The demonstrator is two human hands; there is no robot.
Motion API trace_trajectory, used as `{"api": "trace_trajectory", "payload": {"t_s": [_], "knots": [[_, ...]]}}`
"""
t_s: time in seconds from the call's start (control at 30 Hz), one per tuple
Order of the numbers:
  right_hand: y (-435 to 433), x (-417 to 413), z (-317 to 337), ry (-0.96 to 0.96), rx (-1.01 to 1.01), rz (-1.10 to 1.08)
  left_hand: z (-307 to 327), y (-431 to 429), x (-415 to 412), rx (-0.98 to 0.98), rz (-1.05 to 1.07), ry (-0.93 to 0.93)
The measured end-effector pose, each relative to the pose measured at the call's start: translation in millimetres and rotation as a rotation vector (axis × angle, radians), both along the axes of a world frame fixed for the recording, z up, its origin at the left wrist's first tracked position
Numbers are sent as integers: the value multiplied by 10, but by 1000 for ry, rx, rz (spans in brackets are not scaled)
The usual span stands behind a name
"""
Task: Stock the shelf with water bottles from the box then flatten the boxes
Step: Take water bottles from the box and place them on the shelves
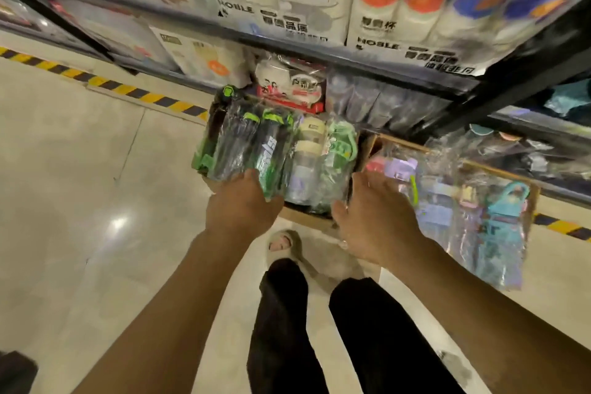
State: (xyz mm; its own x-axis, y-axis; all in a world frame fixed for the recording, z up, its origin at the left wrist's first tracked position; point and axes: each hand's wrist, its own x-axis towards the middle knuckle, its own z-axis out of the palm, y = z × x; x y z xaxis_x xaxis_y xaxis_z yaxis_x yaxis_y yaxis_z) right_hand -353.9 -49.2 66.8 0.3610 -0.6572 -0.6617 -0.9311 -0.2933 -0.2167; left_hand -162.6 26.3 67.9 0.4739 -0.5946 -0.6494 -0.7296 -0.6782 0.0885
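Observation:
A cardboard box (303, 218) on the floor holds plastic-wrapped water bottles: black-and-green ones (240, 144) on the left, a pale clear one (307, 163) and a light green one (339, 153) on the right. My left hand (243, 201) is on the near ends of the black-and-green bottles, its fingers curled over them. My right hand (374, 214) hovers at the box's right side with thumb spread, holding nothing. A second box (499, 169) to the right holds purple (403, 169) and teal (508, 201) wrapped bottles.
The shelf unit (351, 64) stands right behind the boxes, its upper level packed with paper-cup sleeves (399, 9) and its lower level with wrapped goods. Yellow-black tape (128, 89) runs along the floor. My slippered foot (284, 243) is just in front of the box.

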Motion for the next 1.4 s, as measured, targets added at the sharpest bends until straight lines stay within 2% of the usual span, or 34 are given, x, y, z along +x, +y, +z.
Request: {"api": "trace_trajectory", "payload": {"t_s": [0.2, 0.33, 0.5, 0.63, 0.83, 0.93, 1.07, 1.2, 1.4], "knots": [[-217, 456, -1427, -81, 105, -395, -1544, -389, 477, -31, 90, 18], [-366, 677, -2195, -79, 160, -664, -2326, -487, 614, -89, 94, -1], [-430, 761, -2787, -106, 223, -909, -2845, -509, 669, -133, 179, -46], [-413, 762, -2959, -182, 162, -1022, -2999, -499, 667, -233, 238, -73], [-396, 721, -2907, -229, 107, -1058, -3018, -632, 633, -109, 308, 10], [-347, 657, -2826, -298, 110, -1094, -2967, -621, 640, -171, 450, 115], [-189, 574, -2585, -418, 135, -1084, -2736, -553, 705, -189, 500, 233], [-14, 491, -2082, -547, 95, -1032, -2272, -439, 735, -242, 570, 434], [180, 353, -695, -641, 93, -1039, -910, -232, 670, -357, 530, 461]]}}
